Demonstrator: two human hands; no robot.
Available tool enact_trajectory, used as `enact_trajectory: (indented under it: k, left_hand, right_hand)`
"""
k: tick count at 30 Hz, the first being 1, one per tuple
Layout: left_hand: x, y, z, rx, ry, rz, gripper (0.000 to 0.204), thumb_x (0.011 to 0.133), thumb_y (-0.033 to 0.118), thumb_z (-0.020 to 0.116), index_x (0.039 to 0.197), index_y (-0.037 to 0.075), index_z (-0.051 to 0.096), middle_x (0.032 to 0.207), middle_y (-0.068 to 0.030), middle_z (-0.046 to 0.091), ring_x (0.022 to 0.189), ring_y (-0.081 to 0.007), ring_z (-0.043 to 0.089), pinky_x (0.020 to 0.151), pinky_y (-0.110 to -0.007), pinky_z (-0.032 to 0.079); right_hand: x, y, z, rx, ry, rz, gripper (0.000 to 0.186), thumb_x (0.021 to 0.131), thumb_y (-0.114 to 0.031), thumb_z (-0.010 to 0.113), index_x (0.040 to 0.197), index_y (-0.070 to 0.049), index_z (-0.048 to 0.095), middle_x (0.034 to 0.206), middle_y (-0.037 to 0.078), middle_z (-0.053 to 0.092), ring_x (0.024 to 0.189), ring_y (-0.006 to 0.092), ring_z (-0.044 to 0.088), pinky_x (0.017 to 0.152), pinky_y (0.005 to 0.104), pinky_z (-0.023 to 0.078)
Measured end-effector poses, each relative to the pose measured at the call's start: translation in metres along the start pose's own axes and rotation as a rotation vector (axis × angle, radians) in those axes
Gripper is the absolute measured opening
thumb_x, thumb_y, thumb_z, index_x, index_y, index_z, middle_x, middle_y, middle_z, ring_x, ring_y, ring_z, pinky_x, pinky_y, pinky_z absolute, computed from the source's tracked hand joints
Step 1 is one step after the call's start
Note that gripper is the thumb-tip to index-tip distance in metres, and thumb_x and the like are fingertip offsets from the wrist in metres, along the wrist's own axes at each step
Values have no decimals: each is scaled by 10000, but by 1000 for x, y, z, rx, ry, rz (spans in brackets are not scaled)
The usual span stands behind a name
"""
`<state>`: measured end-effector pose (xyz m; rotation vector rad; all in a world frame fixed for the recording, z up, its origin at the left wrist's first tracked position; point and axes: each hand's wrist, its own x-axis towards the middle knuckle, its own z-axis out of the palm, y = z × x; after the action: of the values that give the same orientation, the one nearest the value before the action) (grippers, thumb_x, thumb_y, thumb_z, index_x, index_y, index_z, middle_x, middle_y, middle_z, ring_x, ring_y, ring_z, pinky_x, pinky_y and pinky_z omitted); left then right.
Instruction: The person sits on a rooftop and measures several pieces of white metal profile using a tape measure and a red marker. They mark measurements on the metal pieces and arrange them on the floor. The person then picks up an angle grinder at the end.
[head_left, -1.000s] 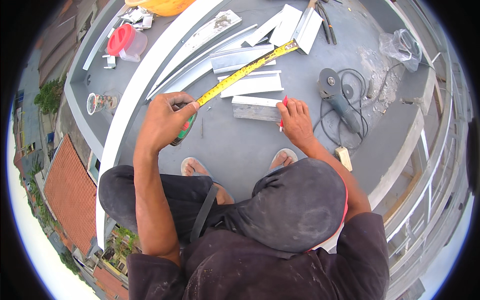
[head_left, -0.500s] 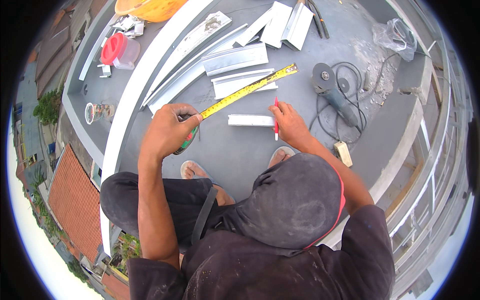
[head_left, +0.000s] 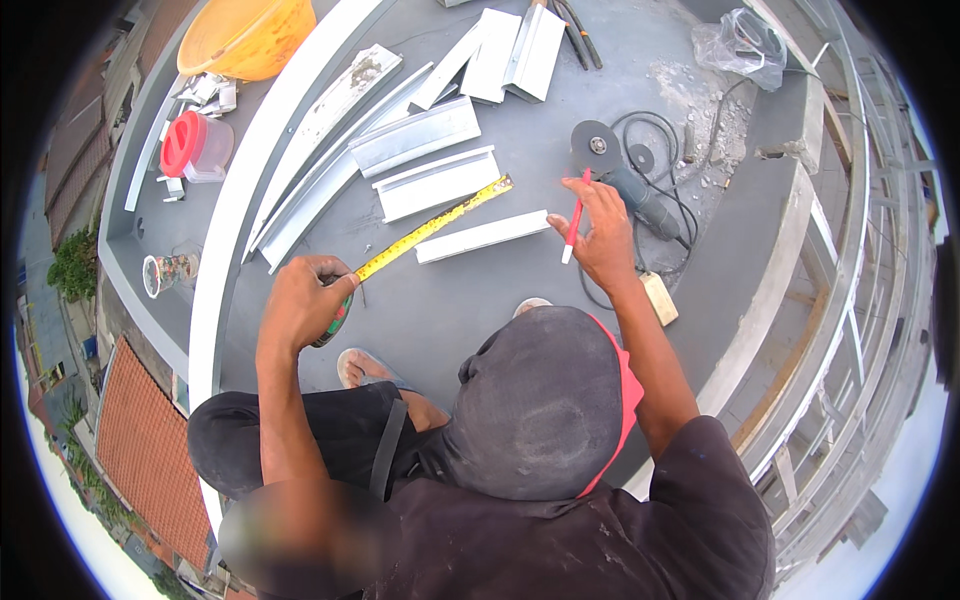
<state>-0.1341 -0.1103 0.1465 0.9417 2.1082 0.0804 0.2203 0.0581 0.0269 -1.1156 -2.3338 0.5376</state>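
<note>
My left hand (head_left: 305,305) is closed around a tape measure (head_left: 338,325) with a green and dark case. Its yellow blade (head_left: 430,232) runs out to the upper right, above the grey floor. My right hand (head_left: 608,235) holds a red marker (head_left: 575,222) with a white end, slanted between thumb and fingers. Just left of that hand lies a short white metal channel piece (head_left: 480,238), its right end at my right thumb; whether the thumb touches it I cannot tell. Beyond the blade is another short channel offcut (head_left: 437,185).
An angle grinder (head_left: 640,200) with its cord lies right of my right hand, near a cream power socket block (head_left: 659,298). Several metal profiles (head_left: 415,135) lie ahead. A long white rail (head_left: 240,190) curves along the left. Low concrete edging (head_left: 745,300) bounds the right.
The view has shifted. My right hand has lifted and opened out around the marker, which now slants. The short channel piece has turned, its right end farther away, and more of it shows.
</note>
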Motion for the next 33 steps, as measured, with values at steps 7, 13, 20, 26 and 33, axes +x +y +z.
enact_trajectory:
  k: [7,13,20,26,33]
  left_hand:
    - [48,15,68,144,-129,124,246,885,286,766,1040,129,875,868,-140,805,768,-308,762,741,-434,603]
    - [85,8,98,184,-134,113,239,859,257,749,1029,146,876,866,-127,805,802,-309,766,779,-428,603]
    - [91,13,98,226,-111,92,241,849,259,759,1015,124,868,848,-121,802,868,-303,771,820,-434,592]
    - [89,8,97,170,-103,78,248,874,300,786,994,90,835,892,-137,794,835,-296,758,806,-431,585]
    - [56,6,1,-106,62,76,318,892,316,803,1021,28,841,877,-164,785,759,-237,730,748,-408,585]
  right_hand:
    - [-60,38,-10,239,317,443,274,987,-118,798,1226,-12,718,1055,139,754,991,255,719,910,385,556]
    - [-68,34,-6,303,316,449,233,1009,-108,779,1198,11,716,1004,127,749,916,203,711,838,345,572]
    - [-47,26,-14,348,295,416,216,1032,-103,753,1218,3,723,1031,110,758,938,165,718,825,314,602]
    - [-33,14,-3,374,226,409,237,1002,-89,773,1218,-4,724,1072,134,755,988,215,740,853,359,609]
    - [16,-46,19,85,57,-81,387,903,-157,834,1255,-49,713,1101,127,729,1053,333,685,879,454,558]
